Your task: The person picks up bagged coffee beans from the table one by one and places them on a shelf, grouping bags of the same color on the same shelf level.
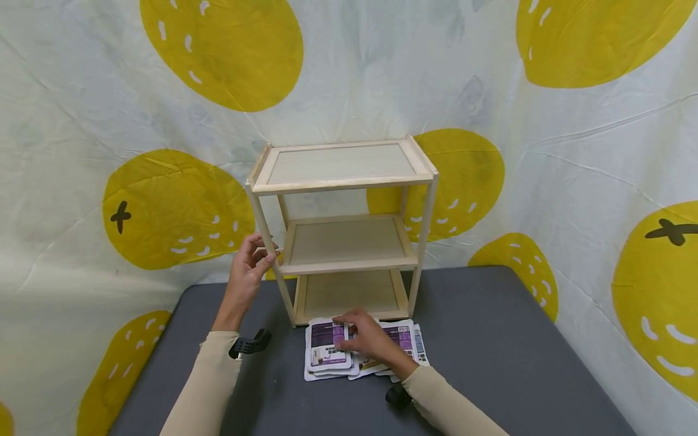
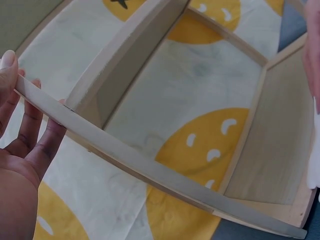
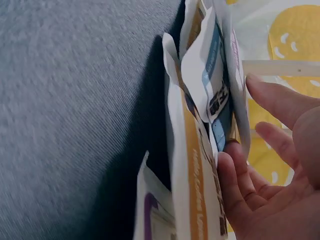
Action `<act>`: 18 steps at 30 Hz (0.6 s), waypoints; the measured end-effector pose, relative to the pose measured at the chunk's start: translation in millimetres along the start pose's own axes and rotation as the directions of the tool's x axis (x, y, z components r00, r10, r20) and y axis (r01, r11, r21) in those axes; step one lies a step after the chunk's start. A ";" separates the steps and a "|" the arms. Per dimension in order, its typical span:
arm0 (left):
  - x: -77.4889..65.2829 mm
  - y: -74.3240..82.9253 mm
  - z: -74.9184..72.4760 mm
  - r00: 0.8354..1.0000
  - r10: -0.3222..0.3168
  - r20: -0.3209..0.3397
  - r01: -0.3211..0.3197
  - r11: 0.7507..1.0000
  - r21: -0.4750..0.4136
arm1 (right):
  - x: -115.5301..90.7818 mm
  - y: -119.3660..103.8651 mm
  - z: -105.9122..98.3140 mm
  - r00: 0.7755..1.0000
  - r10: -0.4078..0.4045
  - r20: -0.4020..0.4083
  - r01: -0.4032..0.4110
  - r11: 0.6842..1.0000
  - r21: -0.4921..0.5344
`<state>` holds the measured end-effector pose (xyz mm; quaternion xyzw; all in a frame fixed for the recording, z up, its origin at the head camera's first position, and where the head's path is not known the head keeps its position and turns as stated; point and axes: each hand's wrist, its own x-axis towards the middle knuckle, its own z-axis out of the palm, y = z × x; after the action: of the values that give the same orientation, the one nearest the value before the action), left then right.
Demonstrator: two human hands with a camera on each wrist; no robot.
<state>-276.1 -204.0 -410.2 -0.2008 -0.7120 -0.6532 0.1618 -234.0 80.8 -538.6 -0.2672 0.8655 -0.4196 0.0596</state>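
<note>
A three-tier wooden shelf (image 1: 349,242) stands at the back of the grey table. My left hand (image 1: 251,266) holds its front left post (image 2: 150,155) beside the middle tier, thumb in front and fingers behind. At the shelf's foot lie several flat white packets with purple, brown and blue print. My right hand (image 1: 371,336) reaches over them from the right and pinches the top left packet (image 1: 323,346) by its edge. In the right wrist view, the thumb rests on that packet's outer face while the fingers curl under it, against a brown-striped packet (image 3: 192,160).
More packets (image 1: 420,345) overlap to the right of the hand. The grey table (image 1: 491,339) extends on both sides of the shelf. Behind hangs a pale cloth (image 1: 349,72) with big yellow fruit shapes, close to the shelf's back. Both wrists wear dark bands.
</note>
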 end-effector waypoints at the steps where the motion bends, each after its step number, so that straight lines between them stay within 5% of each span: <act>1: 0.0 -0.3 -0.3 1.000 0.002 0.002 -0.002 1.000 0.000 | -0.3 -0.7 1.3 1.000 0.011 -0.001 -0.011 1.000 -0.004; 18: 0.4 -2.8 -0.9 1.000 0.004 0.004 -0.004 1.000 0.009 | -1.2 -2.5 16.0 0.991 0.093 -0.096 -0.080 0.989 0.127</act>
<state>-277.8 -205.1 -412.4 -0.2027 -0.7148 -0.6493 0.1627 -226.7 69.1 -547.1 -0.2036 0.8508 -0.4819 0.0500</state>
